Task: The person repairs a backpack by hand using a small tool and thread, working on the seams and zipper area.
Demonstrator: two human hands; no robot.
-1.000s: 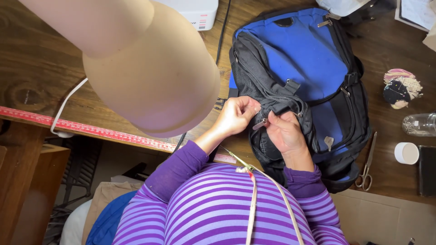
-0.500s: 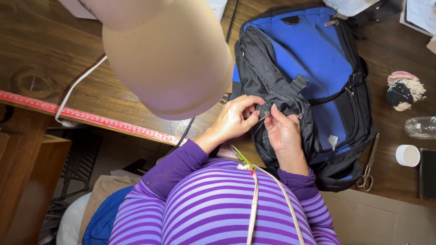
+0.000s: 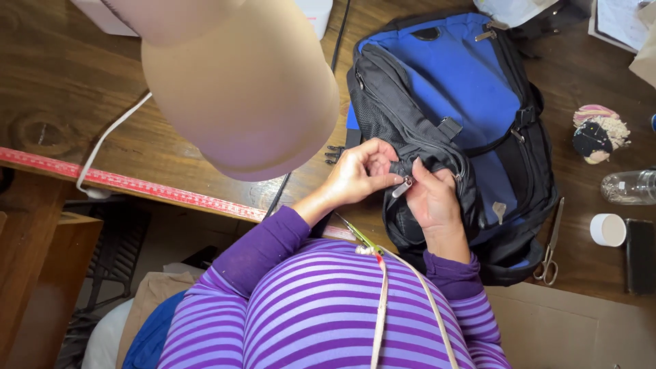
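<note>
head view looks down on a wooden worktop point(image 3: 82, 89) where a blue and black backpack point(image 3: 471, 102) lies near the front edge. left hand point(image 3: 359, 174) pinches a small silver zipper pull point(image 3: 403, 186) at the backpack's black front pocket; right hand point(image 3: 430, 201) grips the pocket fabric just beside it, fingers curled. scissors point(image 3: 550, 246) lie right of the backpack, a white cap point(image 3: 607, 229) and clear bottle point(image 3: 629, 187) beyond. a red measuring tape point(image 3: 137, 184) runs along the front edge.

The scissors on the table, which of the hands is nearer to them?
Right. The right hand is on the backpack, closer to the scissors; the left hand is farther away.
</note>
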